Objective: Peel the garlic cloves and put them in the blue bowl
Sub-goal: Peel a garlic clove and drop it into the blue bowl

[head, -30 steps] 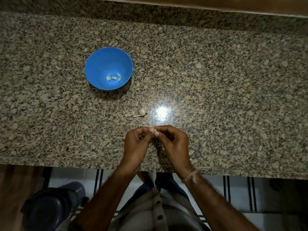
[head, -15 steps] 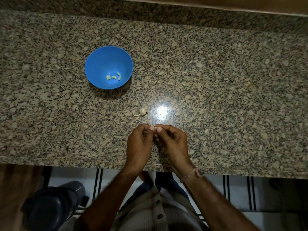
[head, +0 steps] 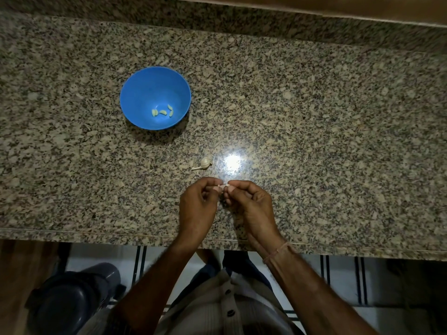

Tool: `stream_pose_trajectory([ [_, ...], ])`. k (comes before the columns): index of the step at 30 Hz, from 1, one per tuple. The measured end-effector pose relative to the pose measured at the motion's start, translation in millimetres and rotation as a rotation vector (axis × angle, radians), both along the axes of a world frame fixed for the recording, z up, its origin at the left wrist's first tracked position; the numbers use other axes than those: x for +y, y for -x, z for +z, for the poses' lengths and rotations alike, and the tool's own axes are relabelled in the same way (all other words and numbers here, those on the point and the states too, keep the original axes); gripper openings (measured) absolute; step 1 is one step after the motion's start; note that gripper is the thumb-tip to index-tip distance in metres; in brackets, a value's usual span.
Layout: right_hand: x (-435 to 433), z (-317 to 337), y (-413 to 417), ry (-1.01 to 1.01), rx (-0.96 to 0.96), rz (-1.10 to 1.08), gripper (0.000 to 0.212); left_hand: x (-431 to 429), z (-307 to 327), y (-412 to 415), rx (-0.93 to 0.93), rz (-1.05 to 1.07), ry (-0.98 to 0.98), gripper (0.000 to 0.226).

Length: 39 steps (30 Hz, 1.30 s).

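My left hand (head: 197, 206) and my right hand (head: 251, 206) meet over the near part of the counter, fingertips pinched together on a small pale garlic clove (head: 222, 187). Most of the clove is hidden by the fingers. Just beyond the hands lies the remaining garlic bulb piece (head: 204, 163) with its thin stem. The blue bowl (head: 145, 93) stands further back and to the left, and a few peeled cloves (head: 163, 112) lie at its bottom.
The speckled granite counter (head: 314, 129) runs across the view, with a bright light reflection (head: 232, 163) beside the bulb. Its front edge (head: 96, 234) is just below my wrists. A dark round bin (head: 72, 303) stands on the floor at lower left.
Both hands stay together on the clove, the fingertips working slightly and shifting a little forward. Bowl and bulb have not moved.
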State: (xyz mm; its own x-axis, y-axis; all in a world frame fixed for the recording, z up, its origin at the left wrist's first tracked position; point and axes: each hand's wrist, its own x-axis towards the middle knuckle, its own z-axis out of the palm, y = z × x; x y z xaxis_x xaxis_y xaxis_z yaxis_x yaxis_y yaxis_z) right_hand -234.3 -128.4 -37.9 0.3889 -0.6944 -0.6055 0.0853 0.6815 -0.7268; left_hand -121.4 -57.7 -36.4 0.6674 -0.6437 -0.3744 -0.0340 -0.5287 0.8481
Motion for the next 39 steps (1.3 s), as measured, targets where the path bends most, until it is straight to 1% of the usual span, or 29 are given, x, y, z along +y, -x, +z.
stream_pose_trajectory([
  [2,-0.3,-1.1,-0.5,0.001,0.009,0.004,0.015,0.2,1.9,1.1,0.033,0.017,0.034,0.016],
  [4,-0.1,-1.7,-0.9,0.002,0.01,0.013,0.012,0.6,4.1,2.0,0.025,0.017,0.052,0.015],
  [6,0.1,-1.6,-1.3,0.011,0.019,0.02,0.01,1.5,2.5,2.4,0.014,0.012,0.046,0.014],
  [8,0.0,-1.8,-1.3,0.028,0.037,0.027,0.009,2.7,0.4,2.1,-0.009,0.02,0.022,0.008],
  [11,0.0,-2.2,-0.7,0.051,0.06,0.035,0.009,3.0,-2.6,1.4,-0.041,0.022,-0.007,0.012],
  [14,0.1,-2.1,-0.8,0.088,0.09,0.04,0.01,2.3,-0.2,3.0,-0.014,0.02,0.023,0.013],
  [20,0.7,-4.7,0.4,0.223,0.166,0.082,0.007,4.2,4.5,3.3,-0.042,0.01,0.048,0.007],
  [25,1.3,-1.4,0.0,0.376,0.228,0.127,0.005,3.0,7.0,1.1,-0.119,-0.017,0.04,0.002],
  [27,1.7,-0.8,0.5,0.404,0.237,0.138,0.006,2.6,8.4,0.9,-0.138,-0.015,0.041,0.001],
  [31,0.1,-1.7,1.5,0.35,0.212,0.146,0.005,2.8,9.3,0.3,-0.135,-0.035,0.049,0.003],
  [34,-0.9,-3.0,1.4,0.302,0.2,0.158,0.005,2.7,7.2,0.1,-0.099,-0.038,0.054,0.004],
  [39,1.0,-1.7,-0.2,0.143,0.126,0.105,0.012,-1.2,6.7,3.0,-0.02,-0.013,0.035,0.003],
])
